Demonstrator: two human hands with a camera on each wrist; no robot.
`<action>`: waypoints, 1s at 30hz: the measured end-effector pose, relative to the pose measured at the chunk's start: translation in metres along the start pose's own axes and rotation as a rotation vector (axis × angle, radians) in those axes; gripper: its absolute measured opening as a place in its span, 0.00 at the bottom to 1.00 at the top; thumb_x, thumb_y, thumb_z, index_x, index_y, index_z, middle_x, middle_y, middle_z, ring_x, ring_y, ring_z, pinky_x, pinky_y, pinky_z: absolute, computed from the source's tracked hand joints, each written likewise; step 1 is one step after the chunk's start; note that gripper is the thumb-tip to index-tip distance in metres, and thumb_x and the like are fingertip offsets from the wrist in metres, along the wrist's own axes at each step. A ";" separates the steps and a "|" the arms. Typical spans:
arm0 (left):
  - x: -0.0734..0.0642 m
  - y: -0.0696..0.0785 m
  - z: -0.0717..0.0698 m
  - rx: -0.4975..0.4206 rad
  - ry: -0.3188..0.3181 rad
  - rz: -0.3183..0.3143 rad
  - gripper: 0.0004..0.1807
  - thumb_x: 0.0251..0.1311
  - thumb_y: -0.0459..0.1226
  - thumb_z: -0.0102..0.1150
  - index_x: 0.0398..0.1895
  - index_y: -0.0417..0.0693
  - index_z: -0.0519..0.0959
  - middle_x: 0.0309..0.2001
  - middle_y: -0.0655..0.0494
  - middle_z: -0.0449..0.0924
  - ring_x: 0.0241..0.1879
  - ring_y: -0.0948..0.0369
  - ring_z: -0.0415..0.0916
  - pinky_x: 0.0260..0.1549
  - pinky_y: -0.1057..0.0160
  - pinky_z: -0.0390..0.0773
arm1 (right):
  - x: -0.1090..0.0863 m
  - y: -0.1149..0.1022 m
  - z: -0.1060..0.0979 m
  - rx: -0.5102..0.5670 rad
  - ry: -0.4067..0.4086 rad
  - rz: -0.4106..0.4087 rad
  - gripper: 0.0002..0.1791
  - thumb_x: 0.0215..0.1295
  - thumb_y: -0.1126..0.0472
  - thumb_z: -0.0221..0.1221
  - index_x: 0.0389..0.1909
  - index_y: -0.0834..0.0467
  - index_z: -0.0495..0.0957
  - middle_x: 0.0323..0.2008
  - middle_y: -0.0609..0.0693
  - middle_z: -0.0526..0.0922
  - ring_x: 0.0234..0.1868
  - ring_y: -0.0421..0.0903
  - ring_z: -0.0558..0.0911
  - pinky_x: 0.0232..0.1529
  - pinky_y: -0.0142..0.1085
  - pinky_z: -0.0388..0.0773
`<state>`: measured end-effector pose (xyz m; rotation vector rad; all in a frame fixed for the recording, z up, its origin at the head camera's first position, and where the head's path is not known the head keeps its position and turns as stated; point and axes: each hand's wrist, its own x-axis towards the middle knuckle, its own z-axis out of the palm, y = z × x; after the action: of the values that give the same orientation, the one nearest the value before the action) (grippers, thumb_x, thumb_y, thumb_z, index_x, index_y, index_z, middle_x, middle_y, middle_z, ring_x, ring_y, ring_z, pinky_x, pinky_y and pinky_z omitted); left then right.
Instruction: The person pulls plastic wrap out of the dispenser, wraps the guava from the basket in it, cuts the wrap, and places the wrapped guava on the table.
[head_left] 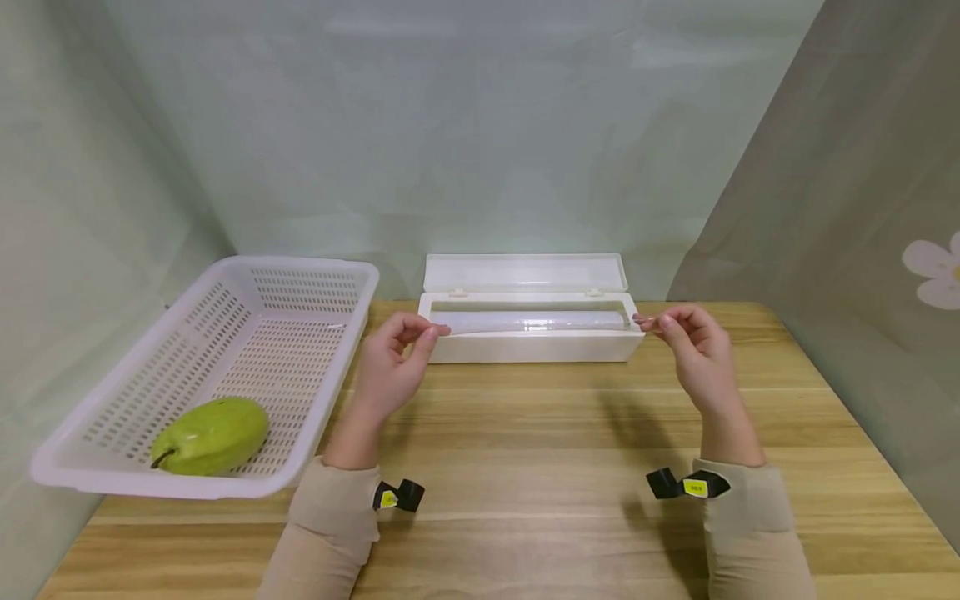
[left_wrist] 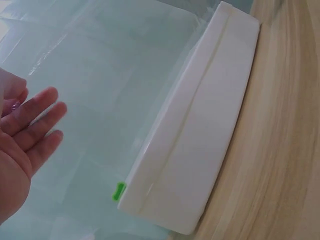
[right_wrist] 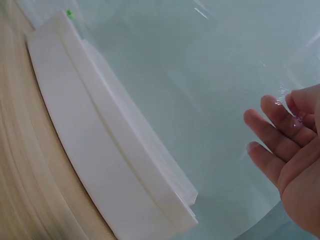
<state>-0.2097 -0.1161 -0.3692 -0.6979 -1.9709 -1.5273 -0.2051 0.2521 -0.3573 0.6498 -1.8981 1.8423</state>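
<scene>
A long white cling film dispenser box stands on the table with its lid tipped back. Inside lies a pale, shiny roll of film. At the box's left end, my left hand pinches the film's edge between thumb and forefinger. My right hand does the same at the right end, where bunched clear film glints at the fingertips. In both wrist views the other fingers are loosely extended. Being transparent, the film between the hands is hard to make out.
To the left stands a white perforated plastic basket holding a green fruit with a dark stem. Pale green sheeting hangs behind the wooden table. A green tab shows at the box's end.
</scene>
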 end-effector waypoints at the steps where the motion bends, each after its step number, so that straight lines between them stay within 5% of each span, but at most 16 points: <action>1: 0.000 -0.001 0.001 -0.026 0.009 0.016 0.03 0.60 0.25 0.56 0.33 0.29 0.74 0.34 0.40 0.85 0.37 0.62 0.82 0.30 0.76 0.74 | 0.000 0.000 0.001 0.004 0.003 0.001 0.06 0.70 0.69 0.47 0.37 0.63 0.73 0.35 0.46 0.84 0.45 0.39 0.84 0.51 0.26 0.77; 7: 0.001 -0.005 0.005 -0.133 0.044 0.058 0.03 0.60 0.23 0.54 0.32 0.26 0.74 0.32 0.35 0.83 0.37 0.69 0.81 0.27 0.76 0.74 | 0.000 -0.002 0.004 0.035 0.024 0.021 0.06 0.71 0.68 0.47 0.37 0.61 0.72 0.33 0.47 0.82 0.39 0.38 0.84 0.50 0.27 0.78; 15: 0.000 -0.004 0.005 -0.103 0.056 0.015 0.03 0.61 0.25 0.54 0.33 0.29 0.74 0.32 0.37 0.83 0.21 0.68 0.70 0.16 0.73 0.65 | -0.001 -0.004 0.006 0.028 0.056 0.053 0.05 0.70 0.67 0.49 0.37 0.62 0.73 0.31 0.47 0.82 0.35 0.39 0.84 0.44 0.26 0.80; 30: -0.002 0.000 0.006 -0.099 0.055 -0.001 0.04 0.62 0.25 0.52 0.34 0.27 0.73 0.30 0.38 0.82 0.32 0.70 0.79 0.27 0.74 0.78 | -0.002 -0.002 0.003 -0.006 0.015 0.027 0.05 0.70 0.67 0.48 0.38 0.61 0.73 0.32 0.47 0.81 0.34 0.38 0.84 0.41 0.26 0.81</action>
<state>-0.2095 -0.1101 -0.3718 -0.6881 -1.8659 -1.6359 -0.2024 0.2487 -0.3565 0.6094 -1.9117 1.8520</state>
